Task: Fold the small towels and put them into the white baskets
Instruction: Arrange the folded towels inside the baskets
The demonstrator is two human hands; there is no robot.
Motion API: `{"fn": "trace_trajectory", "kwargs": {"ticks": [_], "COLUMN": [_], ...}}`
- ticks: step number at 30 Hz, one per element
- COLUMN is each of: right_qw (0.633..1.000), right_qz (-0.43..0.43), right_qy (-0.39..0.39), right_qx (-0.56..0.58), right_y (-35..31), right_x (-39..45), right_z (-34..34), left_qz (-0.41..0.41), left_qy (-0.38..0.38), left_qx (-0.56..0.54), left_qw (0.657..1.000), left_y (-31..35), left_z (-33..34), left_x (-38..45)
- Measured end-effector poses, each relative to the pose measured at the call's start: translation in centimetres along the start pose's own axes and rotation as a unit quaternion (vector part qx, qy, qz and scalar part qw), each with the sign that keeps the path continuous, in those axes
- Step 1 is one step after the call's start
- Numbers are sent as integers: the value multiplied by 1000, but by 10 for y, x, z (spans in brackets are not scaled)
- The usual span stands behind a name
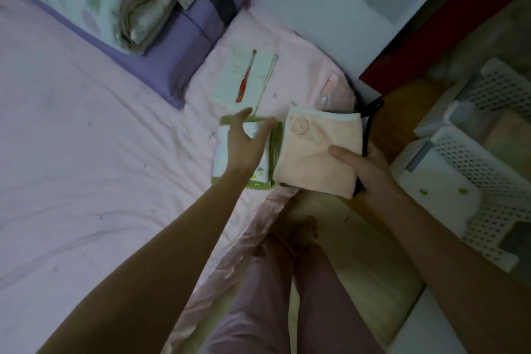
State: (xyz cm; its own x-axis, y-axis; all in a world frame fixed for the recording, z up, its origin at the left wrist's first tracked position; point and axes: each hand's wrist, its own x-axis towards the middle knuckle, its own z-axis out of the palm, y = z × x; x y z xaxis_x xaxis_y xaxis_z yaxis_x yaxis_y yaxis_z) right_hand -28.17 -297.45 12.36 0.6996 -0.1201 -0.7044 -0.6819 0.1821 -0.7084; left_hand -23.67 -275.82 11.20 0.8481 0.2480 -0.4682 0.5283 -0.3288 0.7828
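Two hands: right (pixel 365 172) grips one pink towel (pixel 319 149), left (pixel 247 141) spread over one green-edged towel (pixel 244 184).

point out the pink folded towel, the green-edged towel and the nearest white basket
pink folded towel (pixel 316 152), head view, middle of its top face
green-edged towel (pixel 258 185), head view, green border at its near edge
white basket (pixel 471 158), head view, perforated side wall

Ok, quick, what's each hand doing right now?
Left hand: open, fingers spread over the green-edged towel.
Right hand: holding the folded pink towel.
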Motion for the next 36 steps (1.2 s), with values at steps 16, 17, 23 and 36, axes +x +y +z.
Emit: {"fn": "trace_trajectory", "kwargs": {"ticks": [16,17,23,36], "right_qw": [968,963,948,918], "right_qz": [-49,-47,-34,-71], "right_qy": [179,197,280,377], "right_qx": [172,176,144,-101], "right_y": [-53,-52,-56,-44], "right_x": [-99,-93,-44,43], "right_z": [-226,-242,-322,-375], "left_qz": [-50,-27,105,158], "left_qy": [-318,-316,-257,-209], "left_qx": [39,34,94,108], "left_qw": [946,948,956,959], "left_y": [167,170,180,151], "left_z": [237,257,355,474], "left_x": [-125,-131,-141,-74]}}
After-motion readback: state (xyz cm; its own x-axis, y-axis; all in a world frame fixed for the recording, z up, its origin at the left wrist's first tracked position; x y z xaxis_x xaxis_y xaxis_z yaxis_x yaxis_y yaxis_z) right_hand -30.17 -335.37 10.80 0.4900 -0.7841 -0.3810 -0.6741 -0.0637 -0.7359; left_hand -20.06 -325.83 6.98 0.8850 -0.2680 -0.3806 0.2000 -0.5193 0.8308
